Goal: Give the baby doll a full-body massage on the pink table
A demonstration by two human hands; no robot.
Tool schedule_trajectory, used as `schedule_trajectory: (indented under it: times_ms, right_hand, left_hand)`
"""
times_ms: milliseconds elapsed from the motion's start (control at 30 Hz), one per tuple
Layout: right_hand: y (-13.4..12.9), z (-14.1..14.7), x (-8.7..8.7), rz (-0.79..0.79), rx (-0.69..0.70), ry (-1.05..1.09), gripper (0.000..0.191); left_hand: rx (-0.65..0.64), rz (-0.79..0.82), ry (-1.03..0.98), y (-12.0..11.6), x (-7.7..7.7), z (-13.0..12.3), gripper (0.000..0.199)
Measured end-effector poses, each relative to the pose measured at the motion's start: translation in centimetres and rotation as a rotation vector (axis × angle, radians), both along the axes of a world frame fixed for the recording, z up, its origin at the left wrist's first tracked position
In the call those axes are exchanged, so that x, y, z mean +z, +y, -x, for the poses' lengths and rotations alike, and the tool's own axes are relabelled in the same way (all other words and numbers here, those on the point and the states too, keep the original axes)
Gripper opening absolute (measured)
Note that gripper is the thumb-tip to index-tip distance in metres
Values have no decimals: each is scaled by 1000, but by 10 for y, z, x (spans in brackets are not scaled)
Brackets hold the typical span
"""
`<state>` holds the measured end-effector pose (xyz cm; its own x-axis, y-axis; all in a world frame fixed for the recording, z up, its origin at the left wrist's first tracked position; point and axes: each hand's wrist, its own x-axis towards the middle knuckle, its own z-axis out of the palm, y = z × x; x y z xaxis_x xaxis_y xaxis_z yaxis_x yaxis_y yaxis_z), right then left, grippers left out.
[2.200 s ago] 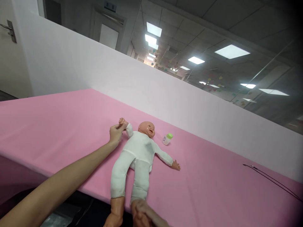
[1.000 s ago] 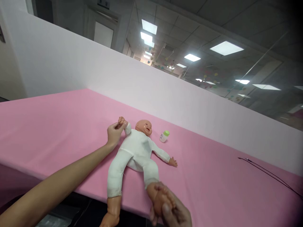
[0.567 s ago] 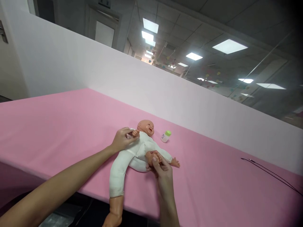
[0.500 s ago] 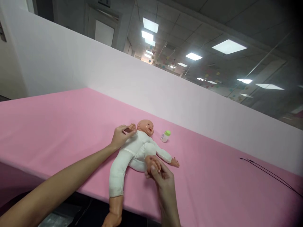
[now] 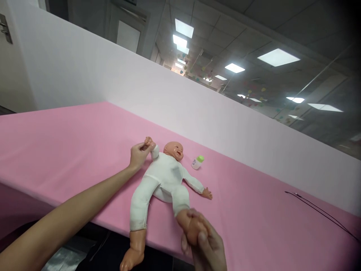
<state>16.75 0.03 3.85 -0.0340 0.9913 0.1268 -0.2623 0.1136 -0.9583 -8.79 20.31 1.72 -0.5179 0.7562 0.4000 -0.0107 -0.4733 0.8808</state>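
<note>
A baby doll (image 5: 165, 168) with a white cloth body lies on its back on the pink table, its head at the far side. My left hand (image 5: 138, 154) is closed around the doll's raised arm near its small hand (image 5: 149, 141). Nearer to me, my right hand (image 5: 210, 244) grips the doll's foot (image 5: 196, 227), with the leg stretched toward me. The other leg (image 5: 138, 241) hangs over the table's front edge. Beyond the doll's free arm stands a small white bottle (image 5: 196, 162) with a green cap, tilted in view.
The pink table (image 5: 254, 210) runs up to a low white partition (image 5: 158, 94). A thin black cable (image 5: 318, 209) lies at the right. A door with a handle (image 5: 5, 28) is at the far left.
My right hand has drawn the doll's foot down toward me, straightening the bent leg. My left hand has moved the doll's arm outward to the left and up.
</note>
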Motion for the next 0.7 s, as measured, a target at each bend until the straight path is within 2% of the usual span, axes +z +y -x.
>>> schedule_trajectory:
  times_ms: [67,133,167,233,333,500,533,600,700]
  right_hand:
    - [28,10,12,-38,-26,-19,46]
    - [56,22,12,-49,-73,-59,49]
    - [69,28,8,-45,-95,-80,51]
    - [84,36,-1,-53,-150,-89,52]
    - [80,37,-10,-63,-188,-84,52]
    - [26,14,-19,-65,-151,-73,51]
    - [14,8,-25,-78,-165,-41,49]
    - [-9,-3,-41,-104,-193,19,46]
    - [-36,-10,-71,-104,-180,1,40]
  left_hand:
    - [-47,-132,353,-8,1,-5,27]
    - [-111,-237,681,-15,1,-8,20]
    - [-134,-271,793,-18,0,-8,17]
    - [-136,-302,887,-19,-1,-8,15]
    - [-116,-226,769,-16,-1,-6,20]
    - [-13,-95,354,-2,-3,1,25]
    - [25,-79,281,1,-4,4,29]
    - [86,-24,171,6,-7,11,48]
    - [128,101,76,11,-12,21,68]
